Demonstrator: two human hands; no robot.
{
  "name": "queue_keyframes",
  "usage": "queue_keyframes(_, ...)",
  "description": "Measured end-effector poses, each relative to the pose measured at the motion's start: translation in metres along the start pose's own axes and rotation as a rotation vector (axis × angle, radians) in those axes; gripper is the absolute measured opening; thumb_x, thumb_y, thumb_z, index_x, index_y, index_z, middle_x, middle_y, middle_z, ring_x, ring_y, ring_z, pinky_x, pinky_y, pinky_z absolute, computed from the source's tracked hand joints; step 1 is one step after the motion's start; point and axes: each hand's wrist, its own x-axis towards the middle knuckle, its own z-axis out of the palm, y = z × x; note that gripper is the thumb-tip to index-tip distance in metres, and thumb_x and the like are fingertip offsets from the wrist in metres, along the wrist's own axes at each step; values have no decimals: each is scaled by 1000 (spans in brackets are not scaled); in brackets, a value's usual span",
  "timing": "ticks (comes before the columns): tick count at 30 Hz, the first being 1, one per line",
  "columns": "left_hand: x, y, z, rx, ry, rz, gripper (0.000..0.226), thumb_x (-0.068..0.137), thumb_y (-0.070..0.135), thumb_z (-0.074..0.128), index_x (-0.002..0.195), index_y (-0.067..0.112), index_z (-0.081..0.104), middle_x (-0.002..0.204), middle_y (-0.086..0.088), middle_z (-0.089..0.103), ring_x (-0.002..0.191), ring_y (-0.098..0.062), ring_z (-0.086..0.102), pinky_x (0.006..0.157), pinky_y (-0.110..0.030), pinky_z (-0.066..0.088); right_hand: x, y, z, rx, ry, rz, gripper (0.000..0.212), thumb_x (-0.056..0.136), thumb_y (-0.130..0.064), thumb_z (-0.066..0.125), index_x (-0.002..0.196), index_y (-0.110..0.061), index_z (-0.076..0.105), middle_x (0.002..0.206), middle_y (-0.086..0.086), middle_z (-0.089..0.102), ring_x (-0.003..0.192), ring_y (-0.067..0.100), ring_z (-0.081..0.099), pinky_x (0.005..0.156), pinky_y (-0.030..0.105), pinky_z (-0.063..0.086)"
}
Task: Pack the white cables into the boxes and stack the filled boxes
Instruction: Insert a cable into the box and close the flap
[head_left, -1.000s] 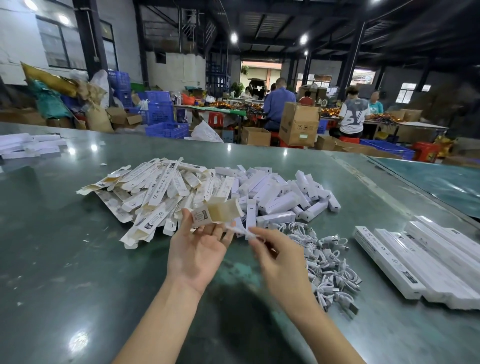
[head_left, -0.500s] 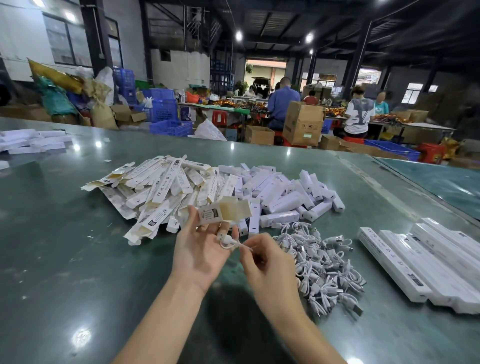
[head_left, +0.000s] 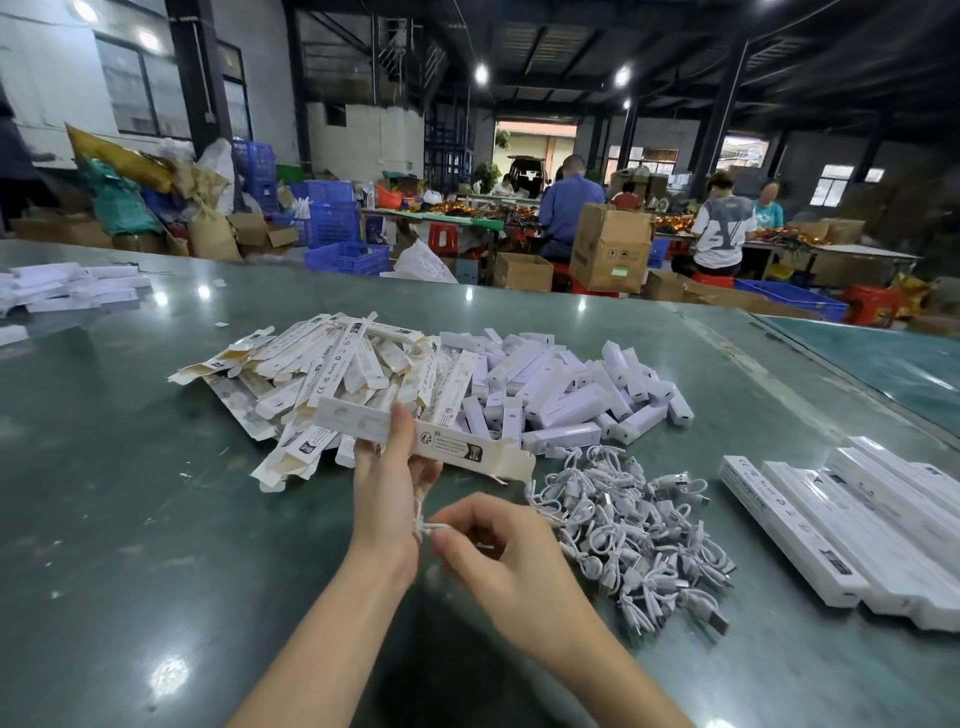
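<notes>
**Box turned sideways, cable drawn clear of the pile**

Head view: since the earlier frames the box in the left hand has swung from pointing away, small flap up, to lying crosswise in front of the person, its long printed face showing and its open flapped end toward the cable pile. The right hand has come in lower and closer to the left wrist, and its fingertips now pinch a coiled white cable that sits just beside the left palm.

The left hand grips the box with thumb on top and fingers beneath. The right hand is closed on the cable, not on the box. Cable and box mouth are apart, so the insertion looks not yet begun; the likely step in hand is lining the cable up with the open end.

On the counter lie the flat unfolded boxes, the small white boxes, the loose cables and, further right, rows of long filled boxes.
</notes>
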Motion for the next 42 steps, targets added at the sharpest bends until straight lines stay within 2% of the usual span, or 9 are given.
queue_keyframes(2,-1,0,0,-66,-29,-78,52,85,43,62,124,8,59,90,-5,68,75,-15,65,64,-24,53,0,0,0,63,-47,13,12,90,-10,61,82,-12,70,65,7,66,58,9,55,62,33,48)
queue_keyframes(6,0,0,0,-215,-97,-276,39,81,50,63,95,14,65,77,-5,67,67,-17,58,60,-25,49,3,-2,-4,153,-56,65,15,88,-5,66,83,-17,73,71,-5,67,62,1,57,64,19,45)
queue_keyframes(11,11,9,-9,-446,-87,-204,38,94,44,56,73,14,65,71,-4,68,71,-17,57,78,-30,45,10,-2,-30,223,61,241,6,83,-11,72,82,-14,77,58,-5,60,53,6,45,54,16,35)
queue_keyframes(14,16,11,-13,-446,-67,-164,33,87,45,60,71,17,67,74,-3,71,74,-15,56,75,-28,45,13,0,-53,406,101,367,7,78,-14,73,81,-8,77,64,6,56,60,12,46,60,20,39)
queue_keyframes(21,22,7,-17,-329,6,-134,35,72,46,65,91,16,63,78,0,71,72,-11,56,68,-24,46,14,-4,-76,502,38,369,17,62,-22,76,75,-12,77,69,8,58,61,13,52,64,23,46)
queue_keyframes(26,21,1,-15,-187,-85,-68,45,74,45,65,109,18,61,94,-1,68,83,-13,60,75,-27,46,13,-6,-72,287,75,377,8,83,-15,72,82,-8,72,59,7,49,51,13,38,49,14,34)
queue_keyframes(32,15,-4,-10,-123,-179,-20,56,76,37,63,129,21,55,107,-3,67,96,-15,64,81,-28,49,14,-11,-66,260,190,419,12,85,-11,70,73,-9,73,50,0,48,44,9,37,44,15,32)
queue_keyframes(38,7,-11,-4,-123,-207,-42,49,74,32,65,119,19,55,85,4,72,77,-9,68,69,-23,51,13,-10,-43,323,389,313,12,84,-11,70,75,-13,76,46,-13,51,41,-1,38,43,10,29)
queue_keyframes(42,2,-14,-1,-137,-231,-78,43,71,30,69,112,20,60,89,1,73,76,-11,69,66,-22,53,11,-10,-32,446,479,345,12,84,-4,66,80,-10,77,61,-9,65,43,-3,44,43,8,33)
